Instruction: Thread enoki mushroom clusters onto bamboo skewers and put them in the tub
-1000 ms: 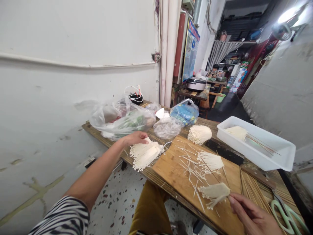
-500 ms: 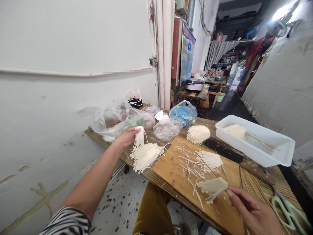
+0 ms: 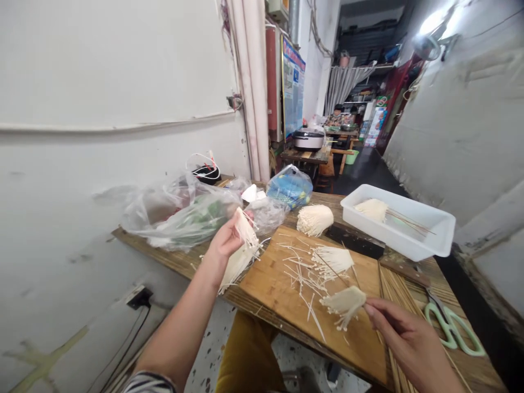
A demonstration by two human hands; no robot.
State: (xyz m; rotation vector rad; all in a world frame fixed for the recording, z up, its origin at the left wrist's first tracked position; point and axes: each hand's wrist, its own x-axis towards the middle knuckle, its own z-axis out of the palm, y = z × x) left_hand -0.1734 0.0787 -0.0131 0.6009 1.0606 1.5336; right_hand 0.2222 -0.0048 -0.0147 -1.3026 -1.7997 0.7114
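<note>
Being pinched by the right hand, a flat clump of enoki mushrooms is held just above the wooden cutting board. The right grip is pressed together on the clump's edge, so its stems are left hanging free, clear of the loose enoki strands scattered across the board. Whether a thin skewer is also held there cannot be told. The left hand is raised above the front of the tabletop, with its grip closed on a small upright bunch of enoki. A larger enoki bunch is seen directly beneath that hand, though whether it is held or merely hangs against the smaller bunch cannot be told. Another bunch is laid on the board, and a rounded bunch is set just beyond it on the tabletop, within easy reach. A pile of bamboo skewers is kept beside the board on the right, near a pair of green-handled scissors. Skewered enoki is placed in a white plastic tray, apart from the loose strands, while plastic bags are pushed back against the wall, away from the board
</note>
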